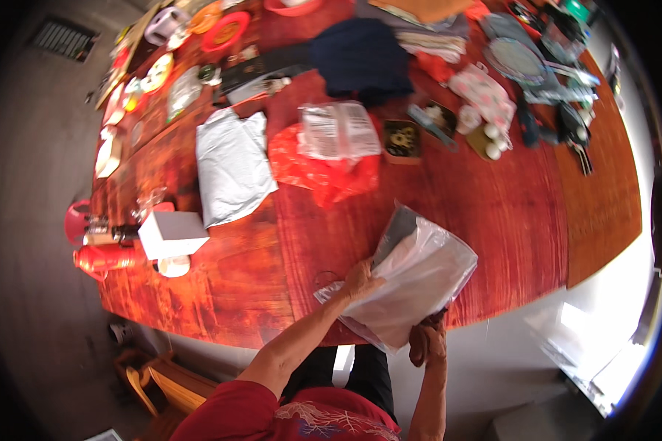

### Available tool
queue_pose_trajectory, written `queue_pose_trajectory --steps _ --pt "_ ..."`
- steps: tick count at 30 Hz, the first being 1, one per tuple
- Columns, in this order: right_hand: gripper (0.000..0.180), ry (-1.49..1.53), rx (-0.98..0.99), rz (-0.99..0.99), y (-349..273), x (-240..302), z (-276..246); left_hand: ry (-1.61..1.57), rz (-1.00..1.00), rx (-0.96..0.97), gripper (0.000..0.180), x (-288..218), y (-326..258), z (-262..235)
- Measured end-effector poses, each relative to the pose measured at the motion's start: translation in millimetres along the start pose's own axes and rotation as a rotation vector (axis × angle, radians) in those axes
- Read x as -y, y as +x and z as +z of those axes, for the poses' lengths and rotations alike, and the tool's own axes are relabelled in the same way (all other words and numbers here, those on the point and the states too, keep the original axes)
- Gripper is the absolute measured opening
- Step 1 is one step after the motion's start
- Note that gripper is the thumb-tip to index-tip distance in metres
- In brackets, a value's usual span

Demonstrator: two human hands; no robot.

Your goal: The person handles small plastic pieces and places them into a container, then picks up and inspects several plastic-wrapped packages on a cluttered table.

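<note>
The red wooden surface (493, 213) carries clutter. At its near edge, a clear plastic bag (419, 275) slants up-right, long axis diagonal. Left hand (362, 281) grips its left edge; right hand (428, 339) clamps the bottom corner.

Only one view here, a wide fisheye sitting up on the person's head and looking steeply down over the red wooden table (493, 213), so the far edge bows hard and the corners go black. It's closest to the person's own lap and forearms at the bottom edge, with the left hand (360, 279) and right hand (428, 339) just past them, and the table clutter runs away toward the top. No second view to overlap with.
</note>
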State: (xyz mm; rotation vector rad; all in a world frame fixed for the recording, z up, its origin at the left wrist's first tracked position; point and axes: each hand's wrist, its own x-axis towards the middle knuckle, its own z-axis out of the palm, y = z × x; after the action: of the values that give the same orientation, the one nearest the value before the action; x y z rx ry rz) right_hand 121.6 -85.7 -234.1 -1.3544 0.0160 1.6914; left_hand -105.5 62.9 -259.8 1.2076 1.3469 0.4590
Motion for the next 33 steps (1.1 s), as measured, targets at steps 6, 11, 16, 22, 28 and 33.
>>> queue_pose_trajectory --steps 6,11,16,22,28,33 --pt "0.04 -0.09 0.251 0.0 -12 -17 74 -0.281 -0.084 -0.251 0.039 11 -88 -71" --pt "0.027 -0.452 0.428 -0.01 -1 -17 178 -0.473 -0.031 -0.48 0.033 19 -118 -158" --pt "0.019 -0.419 0.613 -0.01 57 -42 266 -0.574 0.08 -0.552 0.027 16 -105 -252" --pt "0.027 -0.509 0.659 -0.126 127 -65 363 -0.539 0.131 -0.668 0.032 26 -73 -344" --pt "0.03 -0.529 0.618 -0.123 161 -59 442 -0.536 0.141 -0.718 0.035 40 -26 -412" --pt "0.032 -0.454 0.57 -0.102 195 -64 461 -0.492 0.099 -0.737 0.038 52 11 -441"
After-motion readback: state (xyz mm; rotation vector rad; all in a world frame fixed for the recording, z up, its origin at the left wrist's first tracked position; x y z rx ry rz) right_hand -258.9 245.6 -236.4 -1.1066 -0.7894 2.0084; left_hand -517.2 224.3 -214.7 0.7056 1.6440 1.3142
